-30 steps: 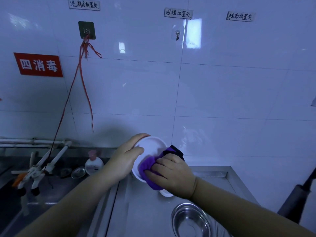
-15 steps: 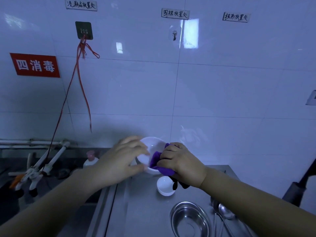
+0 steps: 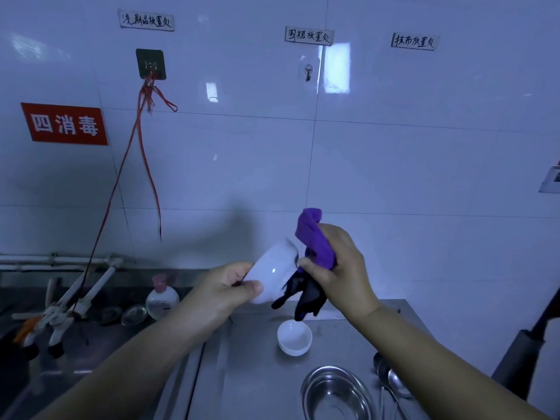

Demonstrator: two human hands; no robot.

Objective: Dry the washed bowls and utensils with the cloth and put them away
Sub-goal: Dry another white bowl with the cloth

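Both hands are working in the middle of the frame, raised above a steel counter (image 3: 248, 374). Left hand (image 3: 218, 294) is gripping a white bowl (image 3: 274, 269) by its base, thumb curled across the underside, so the bowl is tilting with its mouth facing up and right toward the other hand. Right hand (image 3: 338, 268) is clutching a bunched purple cloth (image 3: 313, 237), fingers curled round it; the cloth's purple top is sticking up above the fist and its black part is hanging down below, just beside the bowl's rim.

Below the hands, bare counter is lying open between the forearms, running down to the bottom edge. A small white bowl (image 3: 294, 337) is sitting upright on it, directly under the dangling cloth and well apart from it. Lower right, a shiny round steel basin (image 3: 331, 392) is being cut by the bottom edge, and metal spoons (image 3: 391, 380) are lying just right of it. Left of the counter's raised edge, a darker sink area (image 3: 91, 353) is holding a clear soap bottle (image 3: 162, 300) with a pink cap. Glossy white wall tiles (image 3: 394, 177) are filling the upper frame.
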